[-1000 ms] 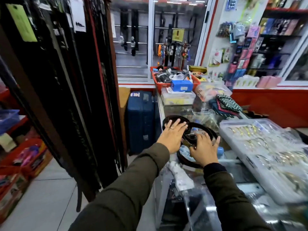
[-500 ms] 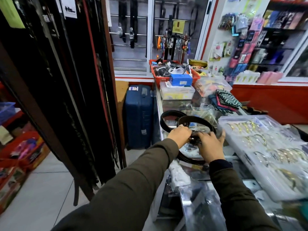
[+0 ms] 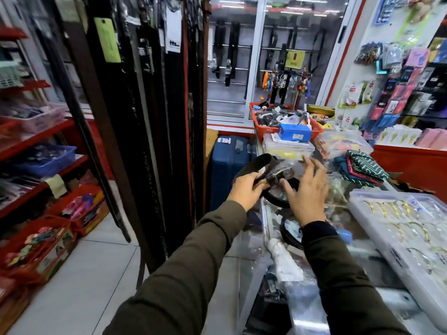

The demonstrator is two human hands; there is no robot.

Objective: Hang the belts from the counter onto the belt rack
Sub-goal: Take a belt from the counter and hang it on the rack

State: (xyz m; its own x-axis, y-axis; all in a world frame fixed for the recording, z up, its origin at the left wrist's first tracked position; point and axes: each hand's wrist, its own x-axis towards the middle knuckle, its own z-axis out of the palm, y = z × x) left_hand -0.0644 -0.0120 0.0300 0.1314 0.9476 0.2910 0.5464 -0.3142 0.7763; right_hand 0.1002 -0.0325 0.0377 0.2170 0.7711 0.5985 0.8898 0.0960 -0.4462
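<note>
We are seeing the belt rack hanging full of dark belts, standing to the left of the left hand, well apart from it. The glass table is sitting under and right of both hands, crowded with stuff. A clear jewelry tray is lying right of the right hand. A blue suitcase is standing on the floor just beyond the left hand. We are holding a coiled black belt in the left hand, fingers closing around it near the buckle, lifted off the table. Our right hand is hovering spread wide, gripping nothing, just right of that belt. Another black belt loop is lying on the table below the right wrist.
</note>
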